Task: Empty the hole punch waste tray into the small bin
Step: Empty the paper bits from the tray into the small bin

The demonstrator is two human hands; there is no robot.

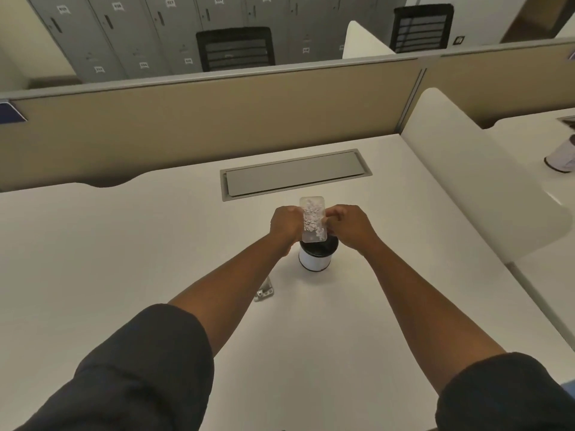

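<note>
A clear plastic waste tray (312, 219) full of small white paper dots is held tilted, its near end resting just over the rim of the small bin (315, 258), a white cylinder with a black top. My left hand (284, 227) grips the tray's left side and my right hand (348, 225) grips its right side. The metal hole punch (264, 289) lies on the desk near my left forearm, partly hidden by it.
A grey cable hatch (294, 174) is set into the white desk (124, 244) behind the bin. A beige partition (217, 119) runs along the back. A white divider (485, 181) stands on the right, with another small container (561, 157) beyond it.
</note>
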